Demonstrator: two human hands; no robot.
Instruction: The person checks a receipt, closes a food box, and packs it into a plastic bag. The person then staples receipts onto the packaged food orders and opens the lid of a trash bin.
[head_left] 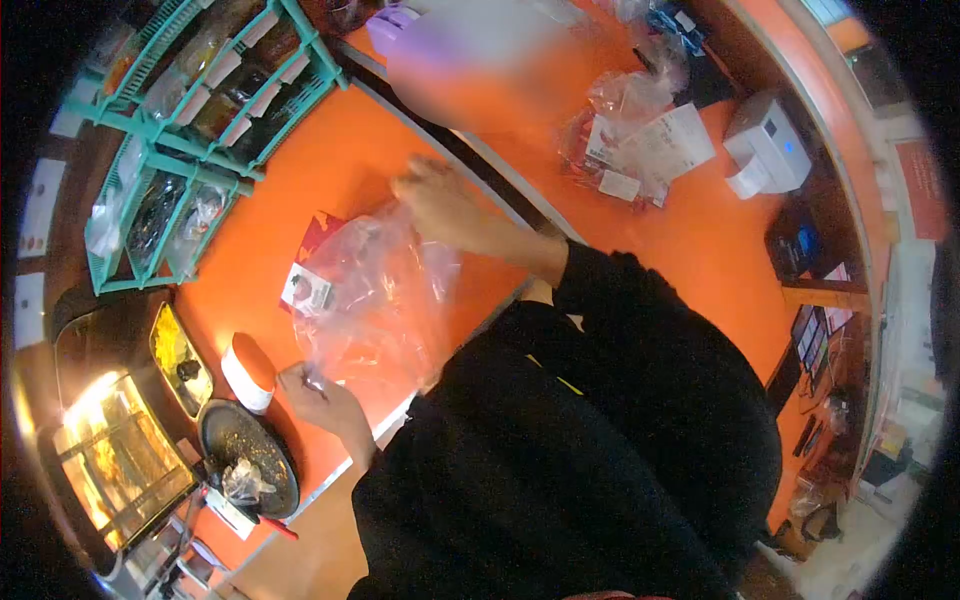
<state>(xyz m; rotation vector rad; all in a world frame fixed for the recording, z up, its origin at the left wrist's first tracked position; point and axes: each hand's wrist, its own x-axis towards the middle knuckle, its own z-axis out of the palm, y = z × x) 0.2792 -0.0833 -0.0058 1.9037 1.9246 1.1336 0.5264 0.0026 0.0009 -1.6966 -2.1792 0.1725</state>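
Note:
A large clear plastic bag (pixel 385 320) is spread between my two hands over the orange table. My left hand (pixel 325 402) is closed on the bag's near left edge, fingers pinched together. At the opposite side, my right hand (pixel 445 208) is closed with its fingers curled, gripping the bag's other edge. Beneath or inside the bag, I cannot tell which, lie a red packet (pixel 318 235) and a white card with a printed picture (pixel 306 290). Just left of my left hand stands a white round tub (pixel 243 385) with an orange top.
A teal rack (pixel 200 150) of packets stands at the back left. Nearby are a dark round tray (pixel 240 440) with crumbs, a yellow-filled container (pixel 180 360) and a lit glass-fronted case (pixel 120 460). Bagged items with papers (pixel 660 140) and a white printer-like device (pixel 770 145) sit right.

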